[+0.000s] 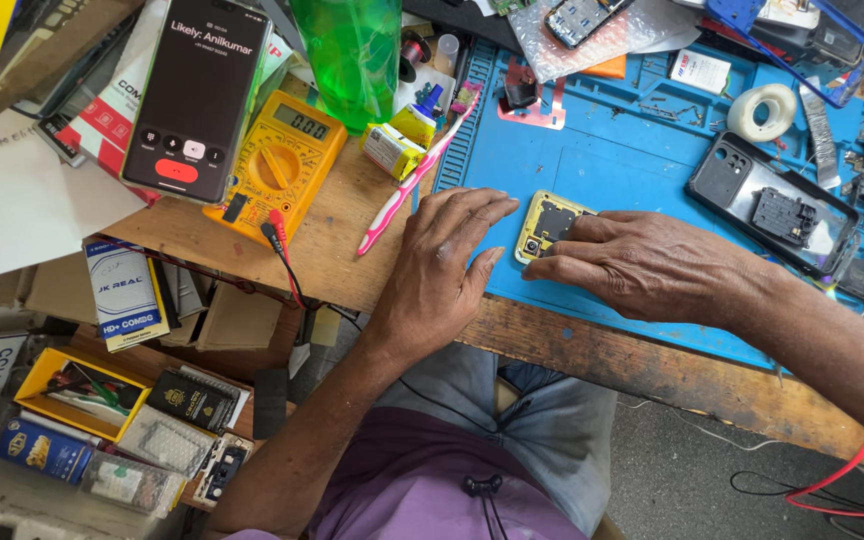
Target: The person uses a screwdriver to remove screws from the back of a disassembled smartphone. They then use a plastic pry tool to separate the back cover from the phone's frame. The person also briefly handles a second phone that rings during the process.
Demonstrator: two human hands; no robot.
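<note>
the cluttered wooden surface (pixel 342 250) carries a blue mat (pixel 632 170). the right hand (pixel 652 265) lies flat, fingers together, over a yellow opened phone (pixel 544 225) at its 9 o'clock. the left hand (pixel 442 270) rests flat beside it, fingers together, holding nothing. the phone's long axis runs about 1 to 7 o'clock.

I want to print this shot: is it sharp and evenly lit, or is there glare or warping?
Head view: bright, even light with soft shadows under the left hand and right hand; the opened yellow phone is sharp; slight sheen on the green bottle; the blue mat's edges bow, showing wide-angle distortion.
</note>
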